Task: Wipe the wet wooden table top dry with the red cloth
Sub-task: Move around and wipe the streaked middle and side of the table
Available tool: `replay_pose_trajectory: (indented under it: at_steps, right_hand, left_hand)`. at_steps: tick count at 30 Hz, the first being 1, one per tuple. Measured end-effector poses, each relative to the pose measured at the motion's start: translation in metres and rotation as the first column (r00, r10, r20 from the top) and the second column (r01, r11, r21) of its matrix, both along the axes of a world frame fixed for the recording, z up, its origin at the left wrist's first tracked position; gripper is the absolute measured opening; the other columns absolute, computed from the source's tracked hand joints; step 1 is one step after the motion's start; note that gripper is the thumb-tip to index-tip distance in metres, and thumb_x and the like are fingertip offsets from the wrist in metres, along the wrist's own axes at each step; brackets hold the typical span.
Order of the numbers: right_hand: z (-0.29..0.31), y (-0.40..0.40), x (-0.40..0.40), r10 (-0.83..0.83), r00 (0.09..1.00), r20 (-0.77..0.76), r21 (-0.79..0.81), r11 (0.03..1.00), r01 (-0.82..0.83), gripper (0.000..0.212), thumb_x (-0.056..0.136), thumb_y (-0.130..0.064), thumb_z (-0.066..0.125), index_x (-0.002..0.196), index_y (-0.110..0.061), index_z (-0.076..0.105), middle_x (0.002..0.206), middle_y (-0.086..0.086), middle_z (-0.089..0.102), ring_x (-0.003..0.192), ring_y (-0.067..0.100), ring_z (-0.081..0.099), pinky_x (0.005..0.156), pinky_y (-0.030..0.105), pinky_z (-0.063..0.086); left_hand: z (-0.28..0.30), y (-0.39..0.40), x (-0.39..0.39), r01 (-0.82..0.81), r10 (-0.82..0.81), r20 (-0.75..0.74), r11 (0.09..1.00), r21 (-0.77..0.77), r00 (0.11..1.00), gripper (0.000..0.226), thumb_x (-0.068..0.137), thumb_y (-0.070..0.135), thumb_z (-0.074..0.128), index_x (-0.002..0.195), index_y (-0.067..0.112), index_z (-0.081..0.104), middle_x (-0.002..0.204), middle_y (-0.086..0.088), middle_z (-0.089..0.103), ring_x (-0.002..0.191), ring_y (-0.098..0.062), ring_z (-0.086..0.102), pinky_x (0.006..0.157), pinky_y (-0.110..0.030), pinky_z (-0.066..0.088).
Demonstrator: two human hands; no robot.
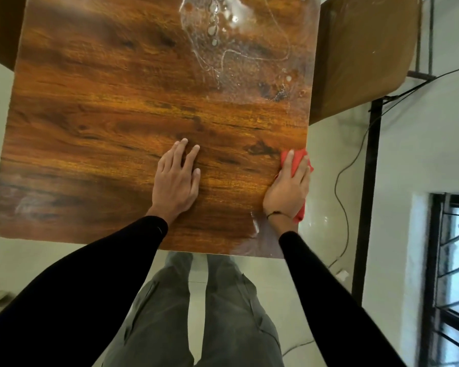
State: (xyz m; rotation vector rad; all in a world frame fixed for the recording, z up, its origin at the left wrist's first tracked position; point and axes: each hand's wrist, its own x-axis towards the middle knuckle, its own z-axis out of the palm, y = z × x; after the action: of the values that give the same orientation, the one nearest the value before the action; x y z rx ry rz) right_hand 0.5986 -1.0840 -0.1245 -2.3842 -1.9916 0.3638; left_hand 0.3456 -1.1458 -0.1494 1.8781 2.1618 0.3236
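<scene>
Pressing the red cloth (297, 161) down at the right edge of the table (96, 123), my right hand (288, 189) lies over it with fingers laid along the fabric and the thumb side wrapped around the bunch, part of the cloth hanging past the table's rim. My left hand (176, 181) rests flat on the wood near the middle, fingers spread and holding nothing. I judge the job barely begun or at most partly done: a big pool of water (231, 41) with bubbles and thin wet trails shines at the far right, a wet sheen (260, 234) sits at the near right corner beside my wrist, and faint streaks (27, 205) mark the near left. The middle looks dry. Around the table are a pale floor, a brown board (361, 54) leaning beyond the far right edge, a black metal frame (370, 181), a trailing cable (342, 186) and a barred window (451, 274).
</scene>
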Motion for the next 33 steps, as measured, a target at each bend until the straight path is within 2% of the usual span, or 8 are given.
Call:
replay_pose_trajectory:
  at_steps: [4,8,11,15,20,28,31,33]
  right_hand:
    - [-0.006,-0.026,0.001,0.102,0.995,-0.021,-0.033,0.994,-0.103,0.085,0.111,-0.061,-0.010,0.173,-0.021,0.032,0.178,0.015,0.030,0.163,0.043,0.029,0.128,0.061,0.034]
    - [-0.020,0.033,0.004,0.083,0.995,0.050,0.006,0.996,-0.083,0.062,0.114,-0.037,0.031,0.175,-0.024,0.024,0.180,0.016,0.023,0.166,0.043,0.024,0.130,0.061,0.034]
    - [-0.022,0.047,0.002,0.045,0.998,0.032,0.020,0.999,-0.046,0.063,0.115,-0.033,0.041,0.175,-0.025,0.023,0.180,0.017,0.023,0.165,0.044,0.025,0.130,0.060,0.035]
    - [-0.017,-0.021,0.017,0.072,0.997,0.019,-0.001,0.997,-0.072,0.070,0.115,-0.054,0.007,0.175,-0.022,0.025,0.180,0.018,0.023,0.164,0.045,0.026,0.131,0.060,0.031]
    - [-0.022,-0.128,0.040,0.036,0.999,-0.008,-0.088,0.995,-0.037,0.069,0.114,-0.055,0.025,0.174,-0.021,0.027,0.179,0.019,0.020,0.161,0.048,0.027,0.120,0.069,0.045]
    - [-0.015,-0.047,0.032,0.084,0.991,-0.101,-0.024,0.996,-0.087,0.097,0.106,-0.081,0.001,0.171,-0.019,0.037,0.175,0.021,0.033,0.156,0.051,0.038,0.122,0.066,0.041]
    - [-0.019,-0.075,0.038,0.129,0.992,-0.012,0.005,0.992,-0.129,0.082,0.111,-0.075,0.023,0.172,-0.021,0.033,0.177,0.019,0.029,0.161,0.048,0.032,0.126,0.062,0.036]
    - [-0.025,-0.115,0.039,0.180,0.982,0.053,0.037,0.983,-0.182,0.067,0.114,-0.042,0.052,0.173,-0.022,0.028,0.179,0.018,0.026,0.164,0.043,0.025,0.129,0.062,0.037]
  left_hand:
    - [0.002,0.002,0.005,0.004,-0.004,-0.028,1.000,-0.001,1.000,0.057,0.114,0.034,0.043,0.168,0.014,0.040,0.175,-0.018,0.032,0.162,-0.037,0.031,0.130,-0.053,0.029]
    - [0.002,0.002,0.005,0.007,-0.007,-0.031,1.000,0.005,0.999,0.056,0.114,0.035,0.044,0.167,0.015,0.040,0.175,-0.018,0.033,0.162,-0.038,0.032,0.130,-0.054,0.027]
    - [-0.001,0.001,0.003,0.002,-0.002,-0.044,1.000,0.015,0.999,0.055,0.114,0.035,0.046,0.166,0.016,0.042,0.175,-0.018,0.034,0.162,-0.037,0.033,0.130,-0.053,0.028]
    - [-0.001,0.001,0.004,-0.005,0.007,-0.043,1.000,0.030,0.999,0.055,0.114,0.036,0.046,0.164,0.017,0.043,0.174,-0.017,0.035,0.160,-0.038,0.035,0.129,-0.053,0.030]
    - [0.000,0.001,0.004,0.000,0.000,-0.029,1.000,0.001,1.000,0.055,0.115,0.036,0.048,0.166,0.016,0.041,0.175,-0.017,0.033,0.161,-0.038,0.033,0.130,-0.054,0.029]
    - [-0.006,-0.001,0.001,0.004,-0.003,-0.037,1.000,0.018,0.999,0.054,0.115,0.038,0.046,0.165,0.017,0.041,0.176,-0.016,0.032,0.162,-0.037,0.032,0.131,-0.052,0.025]
    - [-0.006,-0.002,0.001,0.007,-0.006,-0.028,1.000,0.012,1.000,0.054,0.115,0.038,0.045,0.165,0.017,0.041,0.176,-0.015,0.032,0.163,-0.037,0.031,0.132,-0.052,0.024]
    - [-0.006,-0.002,0.003,0.010,-0.009,-0.030,1.000,0.024,1.000,0.054,0.115,0.038,0.045,0.165,0.017,0.041,0.176,-0.016,0.033,0.162,-0.037,0.032,0.131,-0.052,0.025]
